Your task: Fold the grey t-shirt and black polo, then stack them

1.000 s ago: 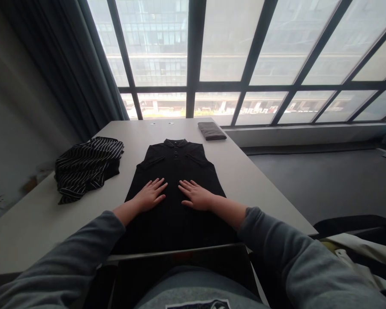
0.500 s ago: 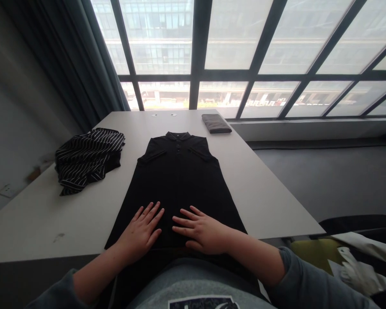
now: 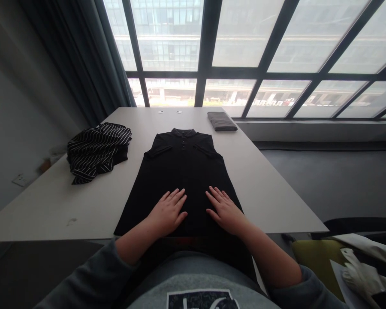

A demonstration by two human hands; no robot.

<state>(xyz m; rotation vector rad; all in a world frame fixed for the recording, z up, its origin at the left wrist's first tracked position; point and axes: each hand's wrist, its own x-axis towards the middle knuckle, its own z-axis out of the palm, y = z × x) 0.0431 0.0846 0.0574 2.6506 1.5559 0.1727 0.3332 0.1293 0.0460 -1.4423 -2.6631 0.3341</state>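
Note:
A black polo shirt [image 3: 186,171] lies flat, front side up, with its collar pointing away from me and its sleeves folded in across the chest. Its lower end reaches the near edge of the white table [image 3: 270,193]. My left hand [image 3: 167,211] rests open on the lower left part of the shirt, fingers stretched out. On the lower right part lies my right hand [image 3: 225,209], also open, palm down. Neither hand grips the cloth.
To the left on the table is a crumpled black-and-white striped garment [image 3: 98,150]. A folded grey cloth [image 3: 221,121] lies at the far right corner. A chair with a green seat [image 3: 315,255] and white items stands at lower right. Windows rise behind the table.
Both hands have slid over the shirt, up and to the right in view, and lie farther apart. My view has shifted slightly. The shirt keeps its shape.

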